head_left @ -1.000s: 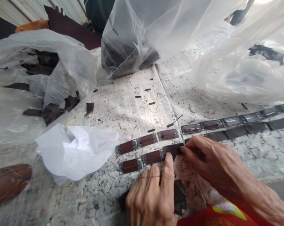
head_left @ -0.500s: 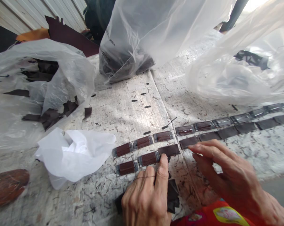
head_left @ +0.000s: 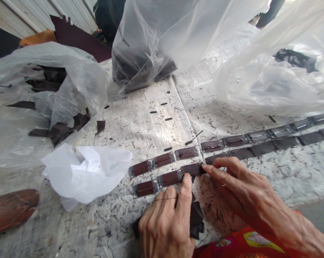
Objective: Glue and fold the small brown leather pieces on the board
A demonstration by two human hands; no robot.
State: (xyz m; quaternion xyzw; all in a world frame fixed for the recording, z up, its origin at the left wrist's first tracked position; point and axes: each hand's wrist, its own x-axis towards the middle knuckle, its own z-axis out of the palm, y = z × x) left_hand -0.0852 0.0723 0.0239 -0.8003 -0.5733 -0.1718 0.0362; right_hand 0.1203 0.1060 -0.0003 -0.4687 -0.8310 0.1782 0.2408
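Note:
My left hand [head_left: 167,222] is palm down over a loose pile of dark pieces [head_left: 196,216]. Its outer fingers curl over them, and the palm hides how they are gripped. The stretched index finger presses the left end of a dark leather-like strip [head_left: 191,169] in the near row. At that strip's right end, my right hand [head_left: 239,186] has its fingertips closed on the edge, the thumb partly hidden. Left of the strip lie brown stitched tabs [head_left: 170,178] with dark borders. Behind them runs another row of tabs [head_left: 187,153], stretching to the right.
Whitish cloth [head_left: 119,125] covers the surface, strewn with thread bits and small dark slivers. Clear plastic bags with dark scraps stand left [head_left: 78,82], centre [head_left: 151,43] and right [head_left: 248,82]. A crumpled white sheet [head_left: 97,175] and a reddish-brown rounded object [head_left: 14,211] lie at left.
My right hand has moved left, from beside the neighbouring dark piece to the right end of the strip under my left index finger. My left hand has stayed put.

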